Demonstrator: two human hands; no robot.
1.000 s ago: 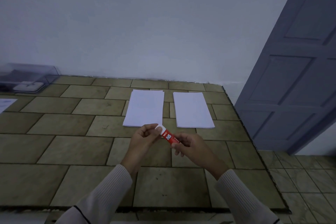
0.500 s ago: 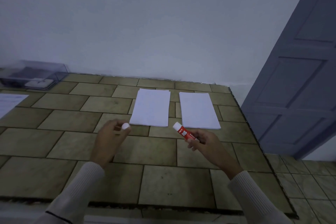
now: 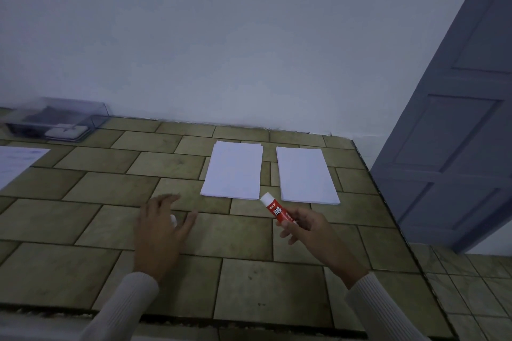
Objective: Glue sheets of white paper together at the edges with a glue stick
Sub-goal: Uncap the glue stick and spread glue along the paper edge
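Note:
Two small stacks of white paper lie side by side on the tiled counter (image 3: 97,219), a left stack (image 3: 232,170) and a right stack (image 3: 306,174). My right hand (image 3: 307,225) grips a red glue stick (image 3: 277,210) by its lower end, and the white tip points up-left toward the gap between the stacks. The stick's white cap (image 3: 173,220) shows on the counter between the spread fingers of my left hand (image 3: 162,227), which hovers low over the tiles, left of the paper.
A clear plastic box (image 3: 55,122) with dark items stands against the wall at the back left. A printed sheet (image 3: 16,163) lies at the far left edge. The counter ends at its right edge (image 3: 388,202), beside a grey-blue door (image 3: 457,133).
My hands pulled apart and the cap came off the glue stick. My left hand carried the cap left and down to the counter and spread its fingers. My right hand kept the stick.

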